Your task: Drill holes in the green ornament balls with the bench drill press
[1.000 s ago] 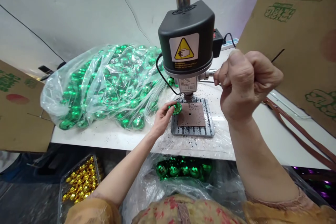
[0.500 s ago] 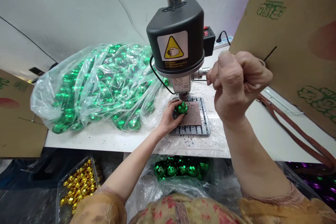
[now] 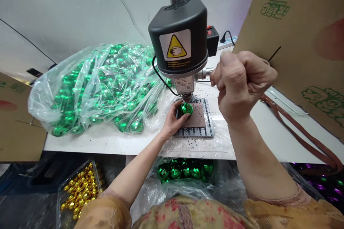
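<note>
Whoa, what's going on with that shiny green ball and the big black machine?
Somebody's left hand is holding the shiny green faceted ball just below the metal chuck of a black drill press. The right hand is curled into a fist near the silver metal hub on the machine's side. I can't see whether the drill's tip touches the ball. More green balls sit in a big clear plastic bag on the white table.

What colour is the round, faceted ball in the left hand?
The faceted ball is shiny green, clearest in the head view.
</note>
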`<state>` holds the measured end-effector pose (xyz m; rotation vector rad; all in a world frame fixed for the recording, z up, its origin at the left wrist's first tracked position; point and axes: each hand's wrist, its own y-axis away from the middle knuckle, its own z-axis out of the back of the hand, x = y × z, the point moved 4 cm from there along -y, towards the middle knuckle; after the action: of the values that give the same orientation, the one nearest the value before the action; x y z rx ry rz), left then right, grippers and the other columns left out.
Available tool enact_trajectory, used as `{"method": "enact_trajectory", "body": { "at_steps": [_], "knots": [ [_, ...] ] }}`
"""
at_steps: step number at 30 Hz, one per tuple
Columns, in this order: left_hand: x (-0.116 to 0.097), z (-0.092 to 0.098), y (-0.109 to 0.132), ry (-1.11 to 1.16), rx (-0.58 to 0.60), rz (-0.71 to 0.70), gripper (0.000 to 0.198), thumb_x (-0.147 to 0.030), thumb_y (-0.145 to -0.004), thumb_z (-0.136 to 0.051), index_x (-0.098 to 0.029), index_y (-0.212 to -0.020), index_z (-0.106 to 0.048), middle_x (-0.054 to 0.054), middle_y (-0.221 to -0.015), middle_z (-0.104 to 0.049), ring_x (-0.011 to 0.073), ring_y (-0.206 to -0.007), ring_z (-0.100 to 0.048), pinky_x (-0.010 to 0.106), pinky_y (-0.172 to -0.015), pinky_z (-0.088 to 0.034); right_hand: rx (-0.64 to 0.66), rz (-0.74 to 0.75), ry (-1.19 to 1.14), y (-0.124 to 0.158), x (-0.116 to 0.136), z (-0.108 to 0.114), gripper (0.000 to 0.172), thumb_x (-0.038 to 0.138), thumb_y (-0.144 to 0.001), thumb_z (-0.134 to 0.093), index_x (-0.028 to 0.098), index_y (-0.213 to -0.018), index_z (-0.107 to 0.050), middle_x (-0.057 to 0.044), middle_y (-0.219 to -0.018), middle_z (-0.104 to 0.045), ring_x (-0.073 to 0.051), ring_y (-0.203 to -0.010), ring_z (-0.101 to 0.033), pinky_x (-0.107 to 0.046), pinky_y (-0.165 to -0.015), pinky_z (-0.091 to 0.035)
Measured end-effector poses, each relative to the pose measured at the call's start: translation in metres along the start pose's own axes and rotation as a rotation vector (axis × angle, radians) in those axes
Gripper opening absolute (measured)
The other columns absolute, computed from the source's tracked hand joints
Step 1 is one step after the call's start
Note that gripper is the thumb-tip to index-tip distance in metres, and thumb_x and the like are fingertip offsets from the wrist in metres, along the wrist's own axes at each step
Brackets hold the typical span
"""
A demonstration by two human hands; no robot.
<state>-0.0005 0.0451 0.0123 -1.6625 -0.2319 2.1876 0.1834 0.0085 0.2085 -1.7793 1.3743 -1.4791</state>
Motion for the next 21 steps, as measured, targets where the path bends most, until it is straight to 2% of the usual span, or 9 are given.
{"method": "enact_trajectory", "body": {
  "at_steps": [4, 8, 14, 21],
  "knots": [
    [-0.003, -0.006, 0.002, 0.007, 0.014, 0.028, 0.064, -0.044, -0.082, -0.082, -0.021, -0.134, -0.054, 0.012, -0.131, -0.067, 0.0273, -0.122, -0.066, 0.046, -0.109, -0.052, -0.002, -0.026, 0.025, -0.004, -0.003, -0.001, 0.052, 0.041, -0.094, -0.063, 0.023, -0.055, -0.034, 0.004, -0.048, -0.03, -0.011, -0.044, -0.03, -0.035, -0.048, -0.026],
    [-0.003, -0.01, 0.004, 0.013, 0.054, 0.08, 0.062, -0.043, -0.08, -0.084, -0.02, -0.131, -0.056, 0.011, -0.124, -0.069, 0.0274, -0.116, -0.068, 0.048, -0.107, -0.054, -0.006, -0.012, -0.07, -0.015, -0.002, -0.006, 0.054, 0.038, -0.091, -0.068, 0.021, -0.053, -0.033, 0.006, -0.048, -0.027, -0.007, -0.042, -0.032, -0.03, -0.045, -0.024],
    [-0.01, -0.01, 0.005, -0.019, 0.057, 0.05, 0.06, -0.047, -0.08, -0.084, -0.02, -0.127, -0.058, 0.01, -0.12, -0.071, 0.0262, -0.112, -0.069, 0.044, -0.102, -0.056, -0.001, -0.054, -0.08, -0.026, -0.002, -0.012, 0.053, 0.037, -0.091, -0.067, 0.022, -0.056, -0.031, 0.008, -0.05, -0.025, -0.004, -0.041, -0.025, -0.026, -0.045, -0.029],
    [-0.015, -0.009, 0.004, -0.026, 0.056, 0.034, 0.06, -0.05, -0.08, -0.083, -0.019, -0.126, -0.058, 0.01, -0.118, -0.072, 0.0262, -0.109, -0.071, 0.043, -0.098, -0.058, -0.036, -0.02, -0.077, -0.011, 0.0, -0.005, 0.049, 0.025, -0.092, -0.066, 0.021, -0.054, -0.036, 0.007, -0.048, -0.03, -0.007, -0.042, -0.032, -0.028, -0.044, -0.024]
  ]
}}
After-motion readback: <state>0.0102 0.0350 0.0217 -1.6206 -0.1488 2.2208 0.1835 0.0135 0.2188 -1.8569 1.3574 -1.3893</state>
